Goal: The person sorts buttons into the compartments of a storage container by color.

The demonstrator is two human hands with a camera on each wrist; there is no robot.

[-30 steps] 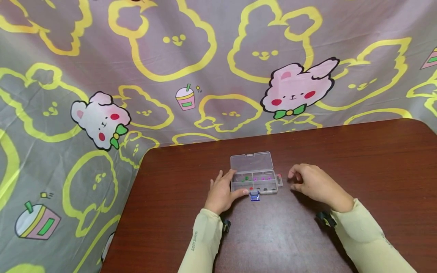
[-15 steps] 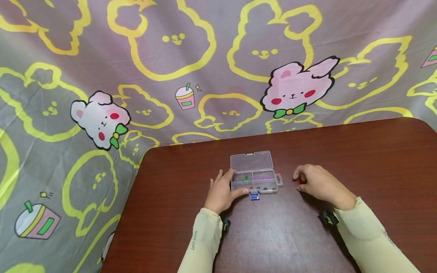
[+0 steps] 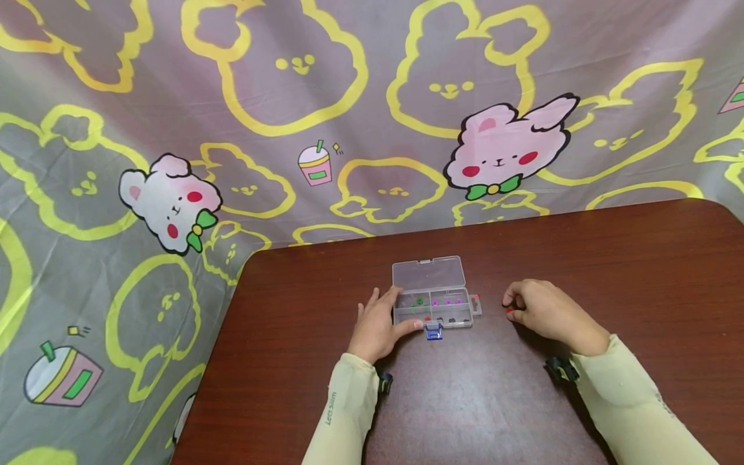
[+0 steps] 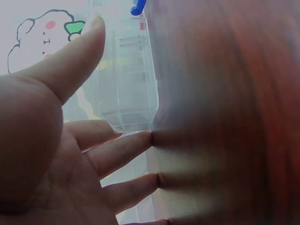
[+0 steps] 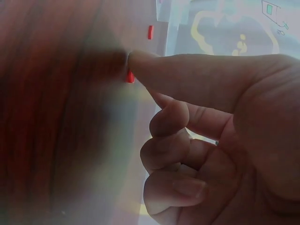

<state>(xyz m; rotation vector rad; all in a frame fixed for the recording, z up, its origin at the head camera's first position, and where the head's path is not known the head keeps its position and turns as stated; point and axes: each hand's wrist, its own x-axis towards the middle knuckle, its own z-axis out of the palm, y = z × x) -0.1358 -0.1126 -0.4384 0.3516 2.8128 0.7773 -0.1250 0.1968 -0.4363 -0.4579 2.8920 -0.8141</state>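
Observation:
A clear plastic compartment box (image 3: 433, 307) stands on the table with its lid (image 3: 429, 272) folded back. Small green, purple, red and black pieces lie in its sections. My left hand (image 3: 374, 329) rests at the box's left end, fingers spread and fairly straight, thumb along the front edge by the blue latch (image 3: 433, 332). Right of the box, my right hand (image 3: 540, 310) pinches a small red piece (image 5: 130, 77) between thumb and index finger, low over the table. The index fingertip is mostly hidden behind the thumb in the right wrist view; the other fingers are curled.
Another small red piece (image 5: 150, 32) lies by the hanging tab (image 3: 476, 305) at the box's right end. The brown wooden table (image 3: 453, 400) runs back to a patterned curtain (image 3: 383, 116). Each wrist bears a black strap-on camera.
My right hand has shifted slightly right, away from the box, and a red piece now shows at its fingertips. The left hand and box have stayed put.

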